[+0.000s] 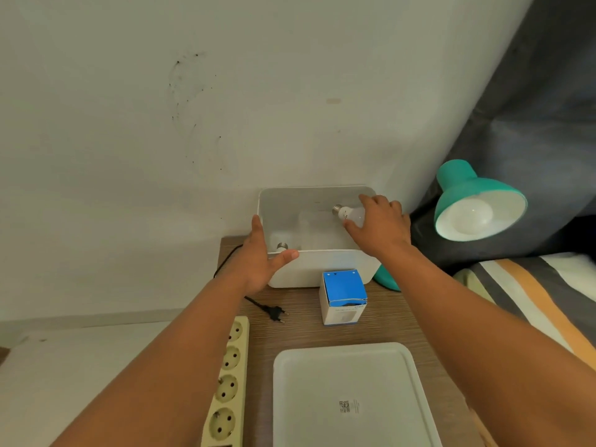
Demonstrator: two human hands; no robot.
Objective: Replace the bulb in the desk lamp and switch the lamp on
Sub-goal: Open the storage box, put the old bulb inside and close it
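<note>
A teal desk lamp leans at the right, with a white bulb seated in its shade. An open white plastic box stands at the back of the wooden table. My right hand is shut on a white bulb over the box, screw cap pointing left. My left hand grips the box's front left corner, thumb over the rim. Another bulb lies in the box's near left corner, mostly hidden.
A blue and white bulb carton stands in front of the box. The lamp's black plug lies unplugged beside a cream power strip. The box's white lid lies at the front. A striped bed is at the right.
</note>
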